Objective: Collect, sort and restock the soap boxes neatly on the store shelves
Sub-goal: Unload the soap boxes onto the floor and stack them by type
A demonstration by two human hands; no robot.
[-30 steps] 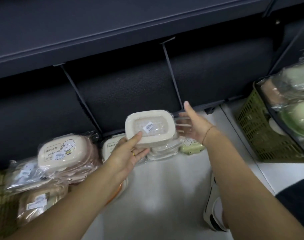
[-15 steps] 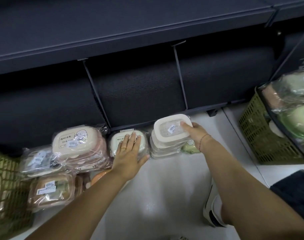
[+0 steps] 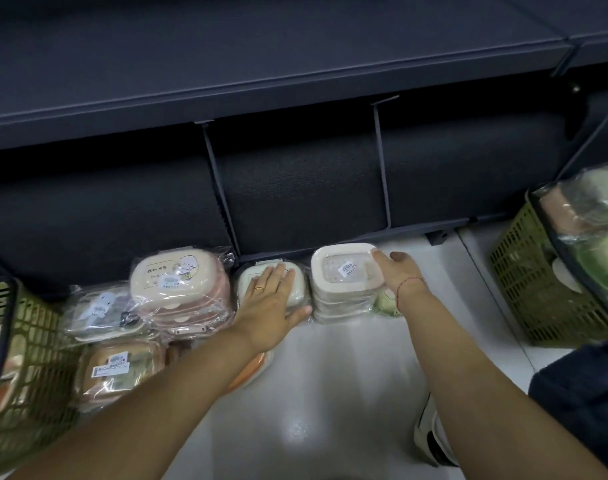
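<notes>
On the white floor [image 3: 330, 382], against the foot of the dark shelf unit [image 3: 295, 188], the left hand [image 3: 266, 308] lies flat on a single cream soap box [image 3: 298, 289], its fingers [image 3: 278, 276] straight and close together, the thumb out to the side. Just right of it stands a stack of cream soap boxes [image 3: 340, 299]. The right hand [image 3: 399, 275] touches the right rim of the top box [image 3: 333, 268], one finger on the lid; whether the others grip the side I cannot tell.
</notes>
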